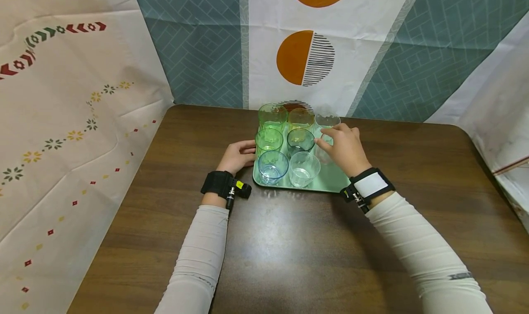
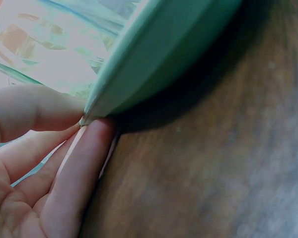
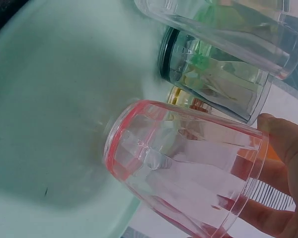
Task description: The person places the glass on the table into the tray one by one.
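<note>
At the left side of a pale green tray, my left hand pinches the rim. The left wrist view shows the thumb on top and a finger against the outer side of the tray edge. My right hand holds a pink-tinted clear glass by its upper rim, thumb on one side and fingers on the other. The pink glass's base is at the tray surface, beside the dark grey glass. In the head view the right hand partly covers it.
Other glasses stand in rows on the tray: a blue one, a clear one, green ones, a yellow one and another clear one. The tray lies on a brown wooden table, near a patterned cloth behind.
</note>
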Demonstrator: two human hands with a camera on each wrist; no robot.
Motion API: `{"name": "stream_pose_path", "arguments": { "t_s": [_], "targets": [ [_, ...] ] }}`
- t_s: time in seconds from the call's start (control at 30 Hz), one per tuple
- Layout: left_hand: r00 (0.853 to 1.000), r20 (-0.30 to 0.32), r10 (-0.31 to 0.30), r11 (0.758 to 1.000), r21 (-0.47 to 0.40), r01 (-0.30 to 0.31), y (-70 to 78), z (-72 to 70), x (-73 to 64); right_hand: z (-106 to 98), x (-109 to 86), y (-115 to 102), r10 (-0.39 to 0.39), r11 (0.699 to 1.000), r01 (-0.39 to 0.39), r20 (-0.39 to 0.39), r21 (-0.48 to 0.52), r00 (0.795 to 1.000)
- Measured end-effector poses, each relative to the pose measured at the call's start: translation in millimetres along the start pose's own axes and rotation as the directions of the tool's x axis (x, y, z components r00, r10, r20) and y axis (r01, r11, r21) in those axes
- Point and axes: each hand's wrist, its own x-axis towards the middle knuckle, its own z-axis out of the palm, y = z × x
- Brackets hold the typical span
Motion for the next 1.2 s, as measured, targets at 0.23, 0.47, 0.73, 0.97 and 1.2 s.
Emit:
{"name": "stream_pose_path", "arguments": {
  "t_s": [0.23, 0.47, 0.73, 0.97, 1.2],
  "targets": [
    [1.0, 0.0, 0.003, 1.0, 0.006, -0.003, -1.0, -0.2, 0.6, 1.3, -3.7, 0.1, -0.02, 1.0, 0.02, -0.031, -0.013, 0.999],
    [1.0, 0.007, 0.017, 1.0, -0.002, -0.017, -4.4, -1.1, 3.2, 6.5, -6.3, 2.1, -0.041, 0.999, 0.039, -0.074, -0.032, 0.996],
    [1.0, 0.008, 0.015, 1.0, 0.006, -0.015, -3.5, -1.4, 2.5, 13.6, -8.8, 2.6, -0.061, 0.995, 0.05, -0.123, -0.089, 0.991],
    [1.0, 0.006, 0.017, 1.0, 0.012, -0.017, -0.1, -0.1, 0.9, 16.5, -12.0, 3.5, -0.067, 0.991, 0.05, -0.141, -0.123, 0.988],
    [1.0, -0.003, 0.007, 1.0, 0.023, -0.007, 1.5, 0.5, -2.6, 18.6, -12.5, 3.5, -0.064, 0.992, 0.047, -0.143, -0.119, 0.988]
  ]
}}
